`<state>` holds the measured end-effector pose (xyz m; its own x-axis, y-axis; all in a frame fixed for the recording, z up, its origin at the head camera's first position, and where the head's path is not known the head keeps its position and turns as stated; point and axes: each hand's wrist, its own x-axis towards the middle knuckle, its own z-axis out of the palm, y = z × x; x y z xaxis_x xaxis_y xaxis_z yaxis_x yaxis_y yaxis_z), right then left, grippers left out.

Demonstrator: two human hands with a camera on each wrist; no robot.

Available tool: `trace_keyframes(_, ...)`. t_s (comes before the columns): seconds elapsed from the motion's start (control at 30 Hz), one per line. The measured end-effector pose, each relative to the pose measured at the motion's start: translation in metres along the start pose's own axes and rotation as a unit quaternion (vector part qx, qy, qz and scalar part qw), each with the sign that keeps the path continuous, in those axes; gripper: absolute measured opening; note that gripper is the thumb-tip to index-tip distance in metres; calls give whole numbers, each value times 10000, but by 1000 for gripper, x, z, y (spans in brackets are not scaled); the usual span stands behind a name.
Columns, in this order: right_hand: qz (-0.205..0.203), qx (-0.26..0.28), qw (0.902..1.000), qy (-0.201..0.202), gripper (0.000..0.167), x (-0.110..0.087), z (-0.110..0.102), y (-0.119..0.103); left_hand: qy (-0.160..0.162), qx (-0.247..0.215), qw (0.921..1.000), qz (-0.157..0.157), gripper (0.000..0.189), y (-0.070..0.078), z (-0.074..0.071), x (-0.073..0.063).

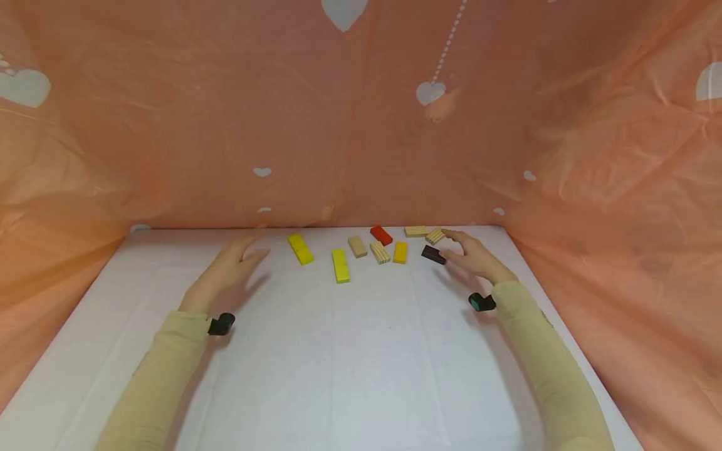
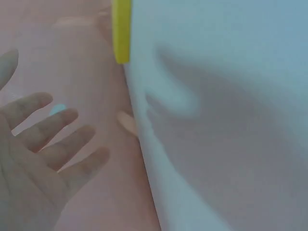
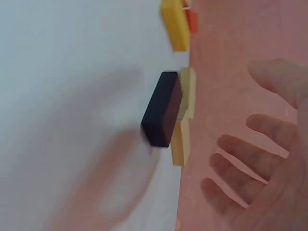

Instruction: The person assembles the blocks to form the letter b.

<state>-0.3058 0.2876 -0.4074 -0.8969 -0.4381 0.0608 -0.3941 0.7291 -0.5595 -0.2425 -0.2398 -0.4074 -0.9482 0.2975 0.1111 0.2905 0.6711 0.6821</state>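
Observation:
My left hand (image 1: 230, 269) hovers over the table's left side, fingers spread and relaxed, holding nothing. Nearest to it lies a long yellow block (image 1: 301, 248), whose end also shows in the left wrist view. On the right, my right hand (image 1: 474, 257) hangs beside a dark block (image 3: 162, 109) with loosely extended fingers. The right wrist view shows a gap between that hand and the dark block. Behind the dark block lie two pale wooden blocks, one grooved (image 1: 435, 235) and one farther back (image 1: 416, 232).
Toward the middle lie a second yellow block (image 1: 341, 266), a plain wooden block (image 1: 358, 247), a striped wooden block (image 1: 380, 252), a red block (image 1: 381, 235) and an orange-yellow block (image 1: 400, 252). The white table (image 1: 338, 363) ends at a pink curtain (image 1: 316, 125) with hearts.

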Motion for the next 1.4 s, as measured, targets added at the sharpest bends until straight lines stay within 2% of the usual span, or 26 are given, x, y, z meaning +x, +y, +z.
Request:
trace_keyframes(0.2,282,1086,9936,-130,60,1,-2,-8,-142,-892,9955,296,56,2,0,9)
trace_keyframes(0.3,298,1379,9898,-206,59,1,-3,-12,-350,-1431,9888,225,53,8,1,12)
trace_keyframes(0.47,296,1626,9859,-277,57,4,-4,-16,-703,-2182,9734,0,55,20,5,20)
trace_keyframes(0.57,402,1690,9841,-361,55,4,-5,-19,-852,-2576,9625,-15,53,26,9,26)
trace_keyframes(0.7,466,1840,9806,-489,51,6,-5,-27,-1036,-3174,9424,-183,52,36,14,30)
trace_keyframes(0.83,477,2231,9719,-574,51,10,-3,-34,-997,-3397,9333,-602,54,45,21,33)
trace_keyframes(0.9,492,2465,9660,-598,52,13,-1,-38,-976,-3565,9261,-762,53,49,26,36)
trace_keyframes(0.93,479,2539,9642,-603,53,15,1,-40,-969,-3601,9244,-801,52,50,29,38)
trace_keyframes(1.07,424,2809,9568,-616,54,22,9,-45,-950,-3985,9082,-856,50,54,40,45)
trace_keyframes(1.17,313,2971,9521,-656,53,27,16,-47,-897,-4096,9034,-893,52,56,46,48)
trace_keyframes(1.27,112,3075,9487,-723,53,31,22,-49,-877,-3977,9086,-924,54,57,52,52)
trace_keyframes(1.3,67,3050,9495,-732,53,32,25,-49,-882,-3985,9079,-958,54,57,54,53)
trace_keyframes(1.33,37,3036,9499,-738,53,33,26,-50,-890,-3846,9137,-962,55,57,57,56)
trace_keyframes(1.4,69,3038,9498,-742,53,35,29,-51,-928,-3846,9133,-970,56,57,62,61)
